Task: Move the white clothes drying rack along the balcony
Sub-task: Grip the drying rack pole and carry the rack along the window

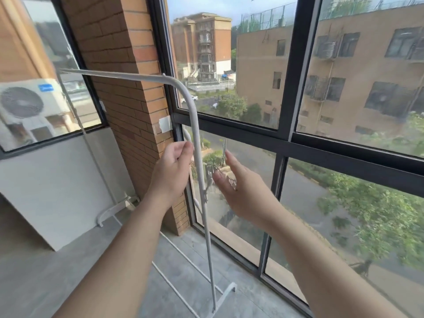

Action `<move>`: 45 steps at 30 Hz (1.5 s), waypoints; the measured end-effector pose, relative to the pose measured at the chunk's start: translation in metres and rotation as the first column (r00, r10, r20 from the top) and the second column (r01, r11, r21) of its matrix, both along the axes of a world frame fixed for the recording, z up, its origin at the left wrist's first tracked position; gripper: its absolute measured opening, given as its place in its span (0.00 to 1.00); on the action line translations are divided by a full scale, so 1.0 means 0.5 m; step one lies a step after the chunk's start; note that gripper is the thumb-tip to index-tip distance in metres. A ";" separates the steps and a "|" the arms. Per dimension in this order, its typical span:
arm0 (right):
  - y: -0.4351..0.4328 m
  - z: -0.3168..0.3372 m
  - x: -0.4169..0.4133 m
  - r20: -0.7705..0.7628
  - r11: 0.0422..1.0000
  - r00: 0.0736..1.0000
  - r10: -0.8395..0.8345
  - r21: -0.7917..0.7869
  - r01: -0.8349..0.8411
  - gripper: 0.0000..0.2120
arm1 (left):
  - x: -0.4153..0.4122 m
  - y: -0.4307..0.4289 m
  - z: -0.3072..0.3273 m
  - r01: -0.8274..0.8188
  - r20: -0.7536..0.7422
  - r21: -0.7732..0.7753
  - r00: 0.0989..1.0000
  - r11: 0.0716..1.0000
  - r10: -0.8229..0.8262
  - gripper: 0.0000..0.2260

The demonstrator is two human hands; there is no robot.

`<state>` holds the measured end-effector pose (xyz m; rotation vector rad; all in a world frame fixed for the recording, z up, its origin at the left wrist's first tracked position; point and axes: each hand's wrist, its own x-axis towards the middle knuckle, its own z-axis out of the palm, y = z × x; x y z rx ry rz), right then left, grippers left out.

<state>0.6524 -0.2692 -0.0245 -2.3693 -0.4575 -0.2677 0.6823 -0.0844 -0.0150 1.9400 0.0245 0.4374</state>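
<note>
The white clothes drying rack [192, 106] is a thin tube frame. Its top bar runs from the left window to a curved corner, then a near upright drops to a foot on the floor. My left hand [172, 166] sits against that upright at mid height, fingers curled at the tube; whether they close fully around it I cannot tell. My right hand [238, 187] is open just right of the upright, fingers spread, not touching it. The rack's far foot [114, 210] stands by the white wall.
A brick pillar [128, 92] stands behind the rack. Dark-framed windows [284, 138] run along the right, down to floor level. A low white wall [57, 180] closes the left side. Grey concrete floor [68, 271] stretches toward me.
</note>
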 end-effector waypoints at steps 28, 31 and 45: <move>0.160 -0.342 0.337 -0.610 0.916 0.764 0.210 0.396 0.065 0.21 | 0.285 -0.035 -0.086 0.108 0.104 -0.504 0.993 0.857 -0.064 0.15; 0.163 -0.376 0.344 -0.602 0.891 0.766 0.225 0.446 0.089 0.25 | 0.289 -0.047 -0.091 0.091 0.125 -0.503 0.992 0.860 -0.031 0.19; 0.167 -0.451 0.355 -0.594 0.852 0.723 0.353 0.524 0.014 0.05 | 0.307 -0.067 -0.143 -0.037 0.066 -0.535 0.994 0.844 0.085 0.20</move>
